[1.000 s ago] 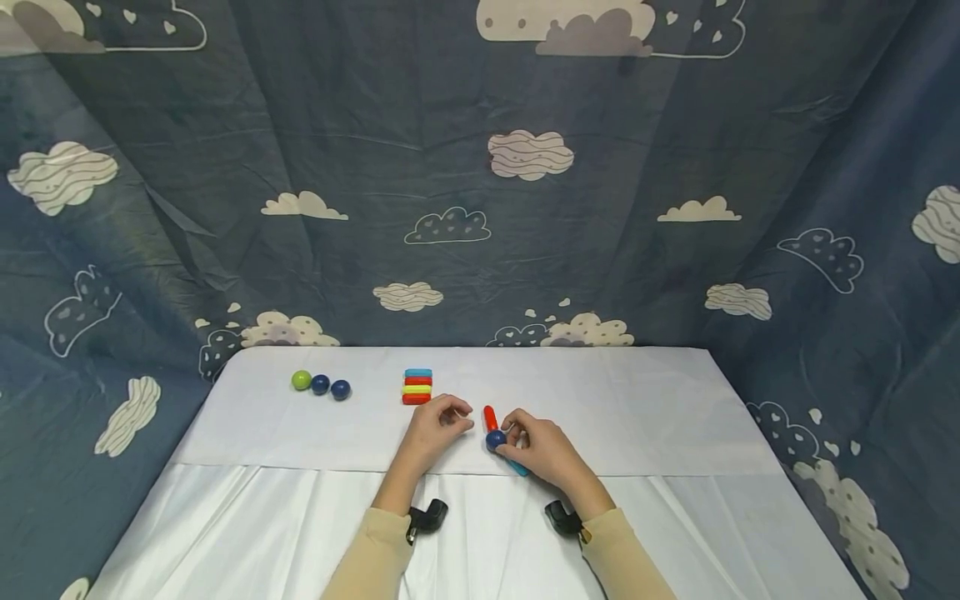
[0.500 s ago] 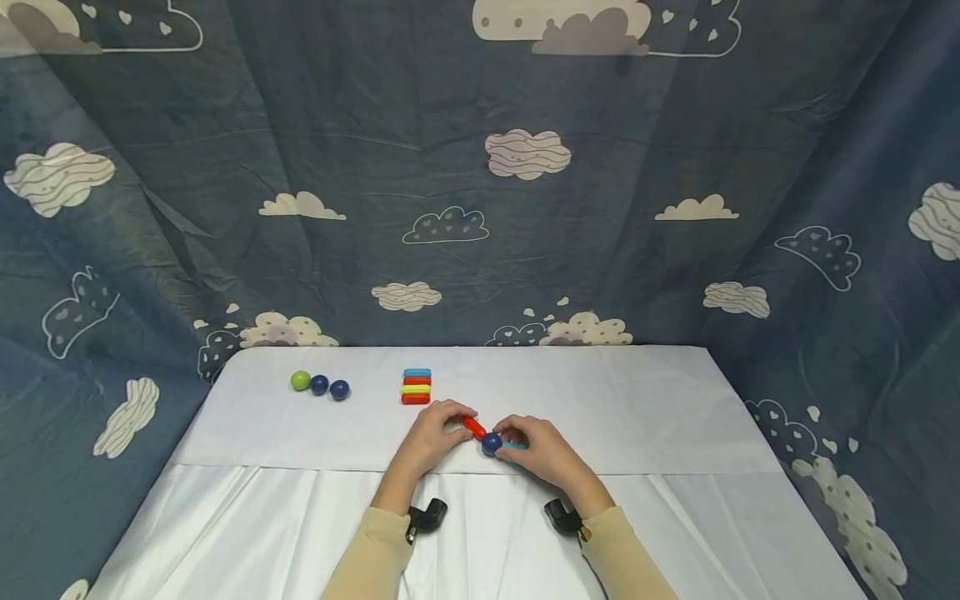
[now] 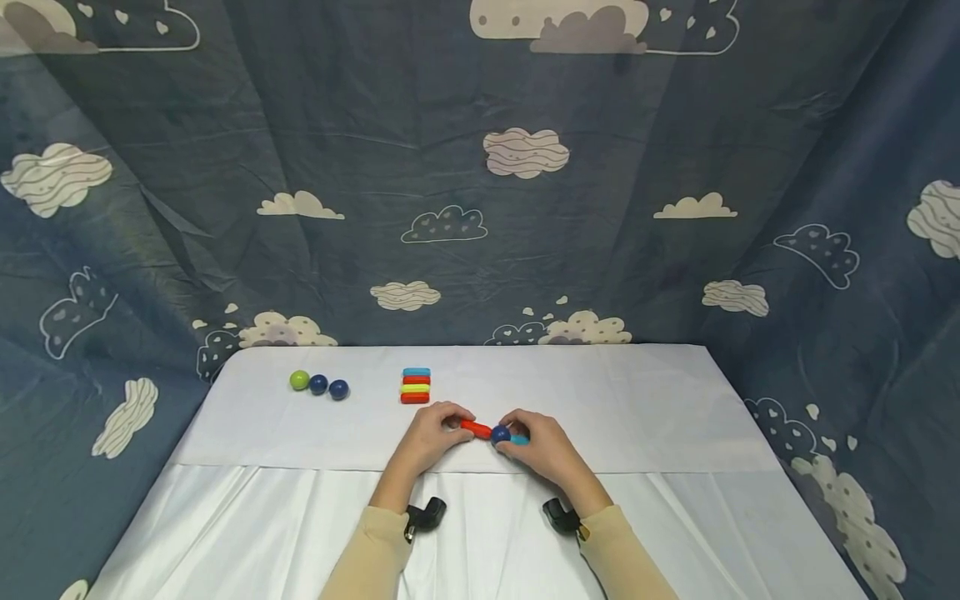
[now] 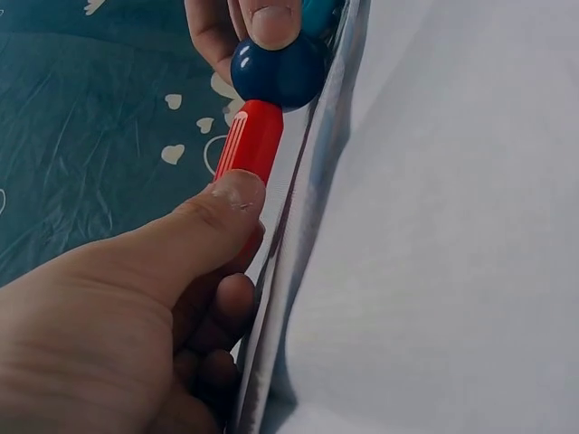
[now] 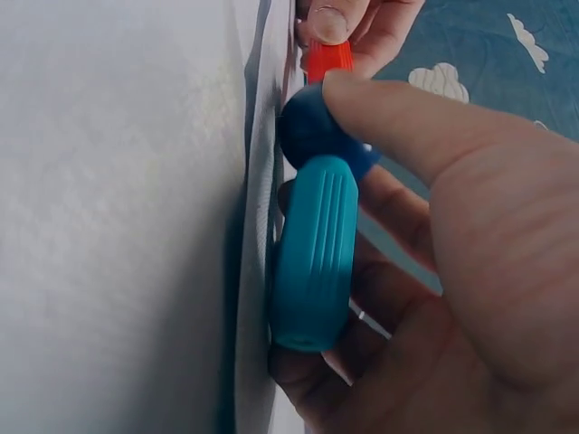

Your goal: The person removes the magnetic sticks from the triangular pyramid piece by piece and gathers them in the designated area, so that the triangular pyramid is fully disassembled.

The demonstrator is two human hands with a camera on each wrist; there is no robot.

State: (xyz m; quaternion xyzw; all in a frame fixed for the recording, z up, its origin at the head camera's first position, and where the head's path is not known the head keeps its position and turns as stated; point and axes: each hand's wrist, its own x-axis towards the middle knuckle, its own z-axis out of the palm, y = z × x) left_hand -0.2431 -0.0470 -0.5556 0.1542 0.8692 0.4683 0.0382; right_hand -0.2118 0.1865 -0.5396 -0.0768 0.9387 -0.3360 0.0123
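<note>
Between the two hands a red ribbed rod [image 3: 476, 429], a dark blue ball [image 3: 500, 434] and a light blue ribbed rod [image 5: 317, 253] form one row, the ball in the middle. My left hand [image 3: 429, 437] pinches the red rod near its outer end, thumb on top. With thumb and fingers, my right hand [image 3: 542, 446] grips the ball; the light blue rod extends from the ball toward its palm. In the left wrist view the red rod's end [image 4: 253, 136] meets the ball. Part of the light blue rod is hidden by the right hand in the head view.
Several short rods in light blue, red and yellow [image 3: 416, 388] lie stacked in a row beyond the left hand. Farther left sit a green ball [image 3: 299, 380] and two dark blue balls [image 3: 338, 389]. A white cloth [image 3: 600, 400] covers the table; a cloud-patterned curtain [image 3: 465, 275] hangs behind.
My left hand has taken hold of the red rod. The joined row has swung from steeply slanted to nearly level across, the red end now on the left.
</note>
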